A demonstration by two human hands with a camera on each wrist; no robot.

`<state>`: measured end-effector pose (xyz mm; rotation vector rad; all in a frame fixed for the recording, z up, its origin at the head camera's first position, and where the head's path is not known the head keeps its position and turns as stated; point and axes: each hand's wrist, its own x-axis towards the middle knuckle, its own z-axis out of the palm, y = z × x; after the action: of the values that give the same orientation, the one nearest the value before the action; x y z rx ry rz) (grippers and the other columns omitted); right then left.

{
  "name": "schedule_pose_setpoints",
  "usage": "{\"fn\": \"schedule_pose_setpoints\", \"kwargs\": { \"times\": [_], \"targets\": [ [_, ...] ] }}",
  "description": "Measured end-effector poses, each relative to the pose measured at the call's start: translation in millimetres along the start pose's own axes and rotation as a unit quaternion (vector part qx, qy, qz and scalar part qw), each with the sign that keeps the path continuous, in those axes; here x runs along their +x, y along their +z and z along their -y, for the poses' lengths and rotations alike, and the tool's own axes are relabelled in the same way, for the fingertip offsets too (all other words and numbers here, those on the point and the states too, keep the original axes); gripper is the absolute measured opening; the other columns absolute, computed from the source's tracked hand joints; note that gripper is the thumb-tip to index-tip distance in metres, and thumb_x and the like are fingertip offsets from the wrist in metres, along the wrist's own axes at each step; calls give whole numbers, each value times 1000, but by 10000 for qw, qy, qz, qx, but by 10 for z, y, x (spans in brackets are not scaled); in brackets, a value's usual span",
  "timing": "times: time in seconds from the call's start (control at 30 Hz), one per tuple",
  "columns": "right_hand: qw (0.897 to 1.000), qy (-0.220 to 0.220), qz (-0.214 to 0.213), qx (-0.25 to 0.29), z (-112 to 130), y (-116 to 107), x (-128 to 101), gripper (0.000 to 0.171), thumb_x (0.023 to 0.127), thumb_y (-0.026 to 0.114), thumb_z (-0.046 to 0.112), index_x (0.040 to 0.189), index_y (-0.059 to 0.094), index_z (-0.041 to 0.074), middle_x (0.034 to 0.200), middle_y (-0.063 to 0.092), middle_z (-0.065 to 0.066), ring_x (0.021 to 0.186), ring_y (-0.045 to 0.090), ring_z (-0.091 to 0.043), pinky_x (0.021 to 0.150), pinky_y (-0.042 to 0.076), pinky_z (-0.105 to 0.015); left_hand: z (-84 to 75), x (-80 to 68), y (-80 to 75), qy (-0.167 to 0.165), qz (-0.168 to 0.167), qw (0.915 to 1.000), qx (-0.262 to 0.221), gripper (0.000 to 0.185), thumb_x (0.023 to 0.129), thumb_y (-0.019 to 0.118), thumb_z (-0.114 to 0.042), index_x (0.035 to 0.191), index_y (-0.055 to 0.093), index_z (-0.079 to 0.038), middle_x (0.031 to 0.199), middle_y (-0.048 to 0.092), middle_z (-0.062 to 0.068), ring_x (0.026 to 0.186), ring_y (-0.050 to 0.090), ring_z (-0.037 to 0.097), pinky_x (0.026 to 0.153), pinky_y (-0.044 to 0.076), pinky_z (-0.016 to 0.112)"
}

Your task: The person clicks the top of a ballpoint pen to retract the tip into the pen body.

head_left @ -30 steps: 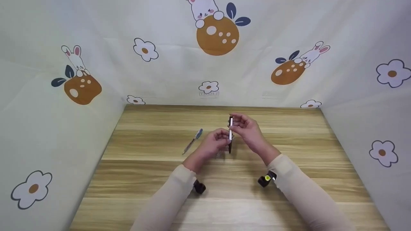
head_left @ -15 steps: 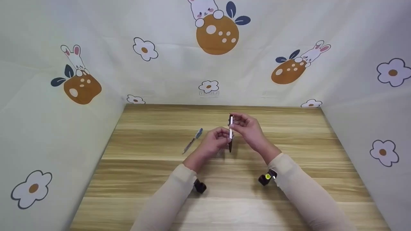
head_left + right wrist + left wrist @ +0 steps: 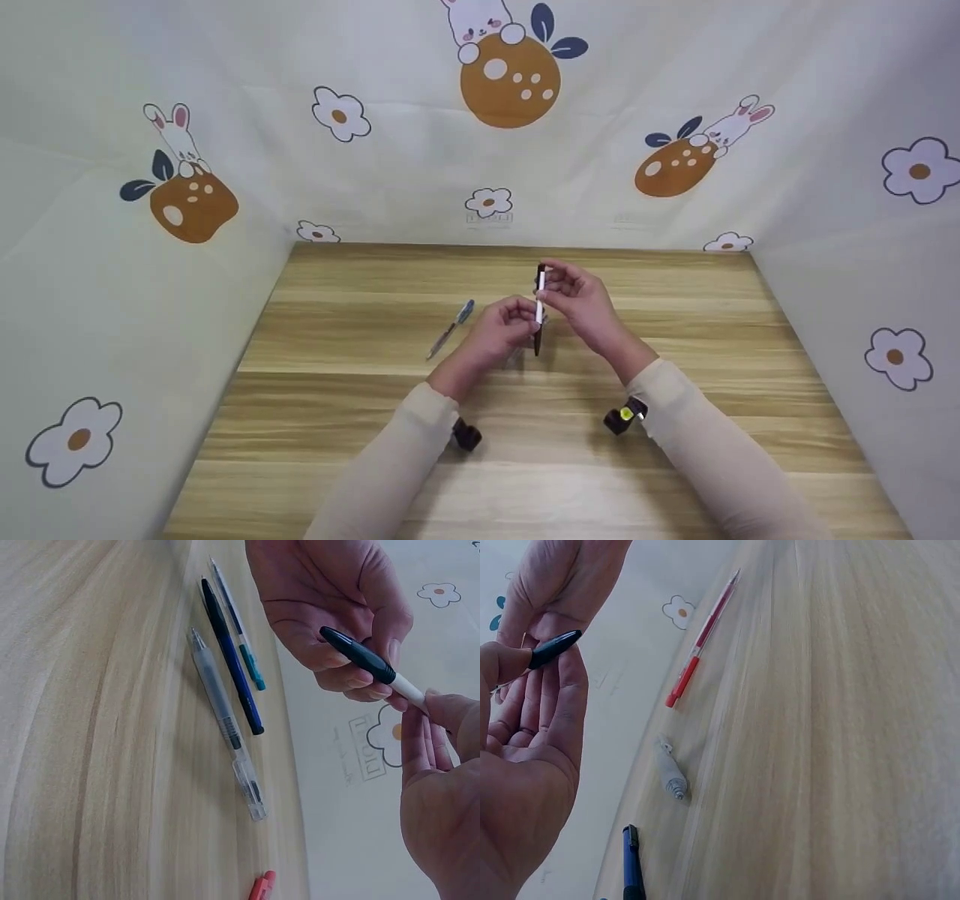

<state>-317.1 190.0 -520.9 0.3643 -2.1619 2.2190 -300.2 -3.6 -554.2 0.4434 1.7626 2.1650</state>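
Note:
A white pen with black ends stands upright between both hands above the table in the head view. My left hand pinches its lower part, near the black tip section. Higher up, my right hand holds the white barrel between thumb and fingers. On the table left of the hands lies a clear pen with a blue-teal end. The right wrist view also shows a dark blue pen and a frosted clear pen lying on the wood, largely hidden from the head view.
A red pen lies on the wood-grain table in the left wrist view. Patterned cloth walls with rabbits and flowers enclose the table at the back and both sides. A small black wrist camera hangs below the left sleeve.
Both hands have risen very slightly in the head view, with the pen still held between them. The clear pen on the table stays put.

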Motion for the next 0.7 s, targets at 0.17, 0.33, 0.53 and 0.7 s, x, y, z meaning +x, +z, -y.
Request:
{"fn": "schedule_pose_setpoints", "kwargs": {
  "times": [0.17, 0.33, 0.53, 0.7],
  "targets": [
    [10000, -79, 3, -11, 7, 5, 1, 55, 95, 78, -12, 148, 65, -3, 109, 72, -12, 100, 70, -18, 90, 59, -26, -27, -5, -7, 22, 61, 9999, 101, 21, 99, 66, 10, 120, 65, 10, 99, 68, 3, 88, 68, 13, 77, 66, 33],
    [9999, -105, 64, -54, 13, 6, -12, 55, 96, 77, -12, 149, 64, -3, 110, 72, -12, 101, 71, -18, 90, 60, -27, -50, -21, -1, -58, 67, 9998, 168, 23, 100, 66, 11, 122, 63, 12, 100, 68, 2, 89, 69, 12, 78, 66, 34],
    [9998, -128, 88, -89, 24, 9, -20, 55, 96, 77, -12, 149, 63, -3, 112, 72, -14, 102, 71, -18, 91, 60, -26, -49, -23, -7, -92, 29, 9997, 233, 24, 100, 66, 10, 123, 62, 13, 100, 67, 1, 90, 69, 11, 78, 66, 35],
    [9997, -141, 109, -195, 17, 5, -19, 58, 96, 77, -12, 151, 61, -4, 115, 71, -16, 101, 70, -18, 92, 60, -26, -36, -15, -33, -106, 17, 9993, 365, 20, 99, 66, 9, 119, 65, 8, 99, 67, 2, 90, 68, 12, 78, 66, 34]
  ]
}}
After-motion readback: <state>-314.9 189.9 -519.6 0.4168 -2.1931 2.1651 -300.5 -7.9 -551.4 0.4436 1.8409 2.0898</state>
